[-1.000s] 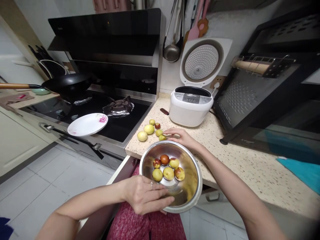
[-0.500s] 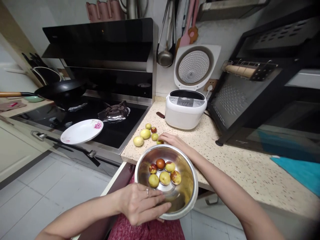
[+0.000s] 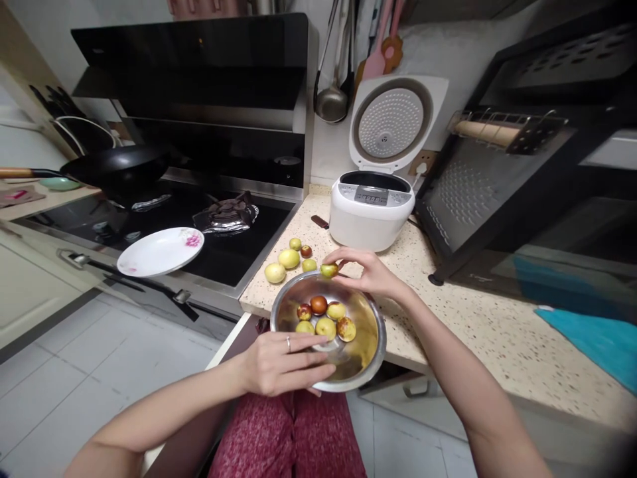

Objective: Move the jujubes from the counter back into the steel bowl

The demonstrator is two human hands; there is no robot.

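My left hand (image 3: 279, 364) grips the near left side of a stainless steel bowl (image 3: 367, 342), fingers reaching over the rim and thumb mostly hidden below. Several jujubes (image 3: 326, 328), some yellow-green and some brown-red, lie inside the bowl. Between the thumb and fingertips of my right hand (image 3: 365, 271) is a green jujube (image 3: 329, 270), held at the bowl's far rim. More loose jujubes (image 3: 288, 259) sit on the speckled counter (image 3: 448, 318) just beyond the bowl, one of them small and red.
A white rice cooker (image 3: 371, 216) stands behind with its lid up. On the left, a floral plate (image 3: 159, 253) rests at the front of the gas stove (image 3: 263, 245), with a black wok (image 3: 119, 169) farther back. A black oven-like appliance (image 3: 522, 245) and blue cloth (image 3: 592, 345) are on the right.
My right hand has picked the green jujube up off the counter and brought it to the bowl's far rim. My left hand still holds the bowl; the view has tilted down slightly.
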